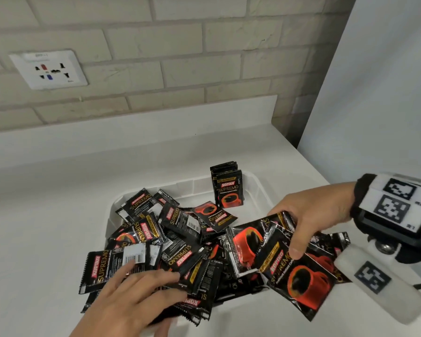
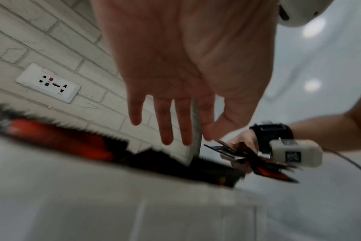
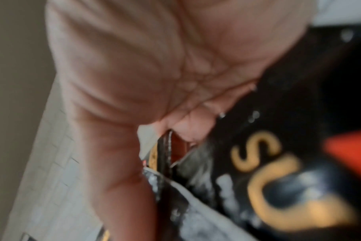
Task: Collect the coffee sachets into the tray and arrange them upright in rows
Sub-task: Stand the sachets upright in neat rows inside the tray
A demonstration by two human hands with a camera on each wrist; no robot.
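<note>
A white tray (image 1: 260, 188) on the counter holds a loose heap of black and red coffee sachets (image 1: 175, 229). A few sachets (image 1: 229, 190) stand upright in its far right corner. My right hand (image 1: 306, 220) grips a fanned bunch of sachets (image 1: 284, 261) over the tray's right edge, thumb on top; in the right wrist view the bunch (image 3: 268, 163) fills the frame beside the palm. My left hand (image 1: 136, 295) lies flat with straight fingers on the sachets at the heap's near left. In the left wrist view its fingers (image 2: 165, 124) are spread and hold nothing.
A white counter (image 1: 58, 203) runs to a brick wall with a socket plate (image 1: 49, 69). A white panel (image 1: 374, 93) stands at the right. Some sachets (image 1: 102, 268) overhang the tray's near left rim.
</note>
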